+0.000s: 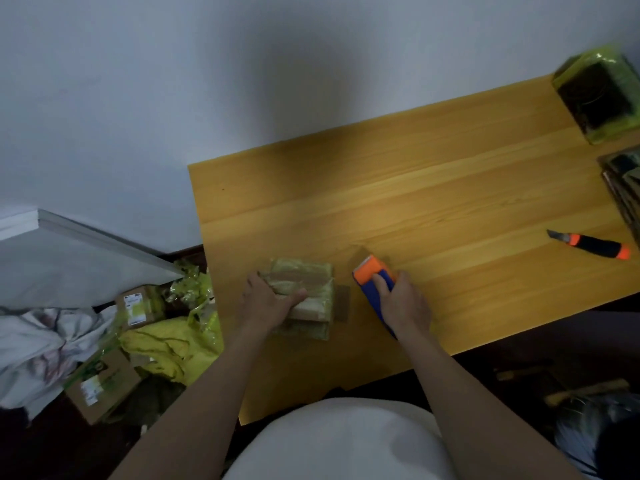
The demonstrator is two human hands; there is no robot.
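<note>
— Parcel (pixel 304 292): location?

— Lies flat on the wooden table (pixel 415 188), near the table's front-left corner and close to its front edge. Wrapped in pale yellow-green film, with a brown band across the top.

— Left hand (pixel 266 299)?

— Clasps the parcel from the side facing the table's left edge. Thumb laid across the top, fingers down the flank. Holding the parcel, which stays flat on the table.

— Right hand (pixel 401 303)?

— Curled round the blue handle of an orange-and-blue hand tool (pixel 372 275). Set low over the table just beside the parcel, on the side toward the table's right edge, and apart from the parcel. Orange head pointed toward the table's far edge. Cannot tell the exact kind of tool, nor whether the head touches the wood.

— Elsewhere on the table?

— Utility knife (pixel 588 244), black with orange ends, blade out, lying near the table's right edge, well apart from both hands. Dark block in green film (pixel 597 95) at the table's far-right corner. Stack of flat dark items (pixel 623 188) at the table's right edge, partly cut off from view.

— Off the table?

— On the floor beyond the table's left edge: two labelled cardboard boxes (pixel 136 306), crumpled yellow wrapping (pixel 169 348) and a heap of white cloth (pixel 41 341). Pale wall (pixel 242 81) behind the table's far edge.
</note>
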